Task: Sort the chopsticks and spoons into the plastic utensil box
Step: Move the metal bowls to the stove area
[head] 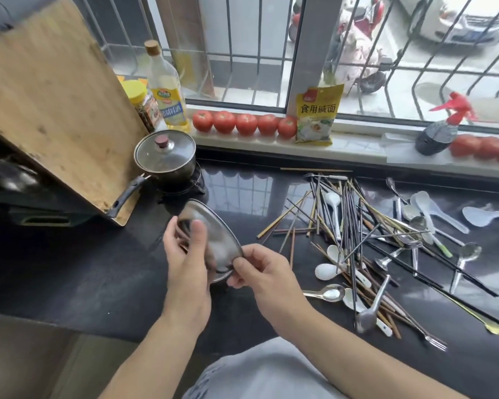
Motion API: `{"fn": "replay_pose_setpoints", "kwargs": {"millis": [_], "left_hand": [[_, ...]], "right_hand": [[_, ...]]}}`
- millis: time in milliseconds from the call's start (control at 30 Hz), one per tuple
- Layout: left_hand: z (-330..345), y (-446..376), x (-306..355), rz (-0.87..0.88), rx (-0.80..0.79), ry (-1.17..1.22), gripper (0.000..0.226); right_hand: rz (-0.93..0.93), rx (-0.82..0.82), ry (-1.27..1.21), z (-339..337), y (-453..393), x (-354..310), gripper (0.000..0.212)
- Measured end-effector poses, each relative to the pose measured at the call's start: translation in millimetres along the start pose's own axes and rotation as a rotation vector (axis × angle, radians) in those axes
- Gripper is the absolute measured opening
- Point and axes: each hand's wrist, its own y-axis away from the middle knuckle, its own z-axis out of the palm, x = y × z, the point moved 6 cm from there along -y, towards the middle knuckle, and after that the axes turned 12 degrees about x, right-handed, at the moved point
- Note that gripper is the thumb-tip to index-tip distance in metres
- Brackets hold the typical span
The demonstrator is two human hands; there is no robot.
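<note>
I see both hands holding a round, shallow stainless-steel dish (213,240), tilted on edge above the dark glossy desk (98,269). My left hand (186,254) curls around its near-left rim, thumb on its face; my right hand (260,269) pinches the lower-right rim. Right of my right hand, mixed wooden and metal chopsticks (349,226) and white and metal spoons (332,292) lie scattered.

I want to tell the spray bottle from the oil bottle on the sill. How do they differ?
The spray bottle is squat, dark, and topped with a red trigger; the oil bottle is tall, clear with yellow liquid, and has a tan cap. The spray bottle stands at the far right, the oil bottle at the left behind the lidded pot. Both stand upright.
</note>
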Motion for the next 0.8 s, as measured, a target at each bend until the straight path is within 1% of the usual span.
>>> {"fn": "replay_pose_setpoints", "kwargs": {"millis": [67,100,133,200,267,300,367,433,500,567,633,667,733,767,800], "left_hand": [[-10,4,-12,-0.043,0.164,0.091,0.054],[-15,5,-15,-0.028,0.249,0.064,0.045],[-21,3,-18,0.004,0.325,-0.007,0.041],[-31,-4,-18,0.063,0.373,-0.175,0.041],[-37,-13,-13,0.141,0.358,-0.313,0.041],[-38,-16,-7,0.225,0.342,-0.414,0.038],[-36,-23,8,0.493,0.306,-0.68,0.031],[-27,-35,13,0.739,0.238,-0.929,0.033],[-14,-51,0,0.896,0.135,-1.203,0.033],[-9,-69,-21,0.942,0.085,-1.439,0.031],[-10,-79,-37,0.925,0.095,-1.611,0.036],[-8,-80,-41,0.93,0.111,-1.657,0.039],[-5,-71,-50,0.908,0.106,-1.675,0.04],[-4,-65,-57,0.864,0.076,-1.693,0.049],[-5,-61,-66,0.803,0.034,-1.733,0.065]], "right_hand": [[0.03,0.005,-0.014,5,0,2,0.016],[0.046,-0.014,-0.012,10,3,5,0.018],[0.066,-0.041,-0.004,16,6,11,0.02],[0.118,-0.088,0.002,25,10,20,0.025],[0.155,-0.111,-0.006,27,6,22,0.027],[0.169,-0.119,-0.004,27,2,23,0.027],[0.196,-0.099,0.04,21,-6,28,0.024],[0.269,-0.01,0.108,5,-14,41,0.023],[0.386,0.112,0.145,-19,-21,58,0.026],[0.447,0.2,0.191,-42,-28,68,0.027],[0.473,0.251,0.219,-58,-32,73,0.024],[0.484,0.267,0.222,-63,-33,76,0.023],[0.509,0.28,0.21,-69,-33,81,0.022],[0.518,0.284,0.194,-71,-33,84,0.022],[0.524,0.288,0.182,-72,-33,86,0.022]]}}
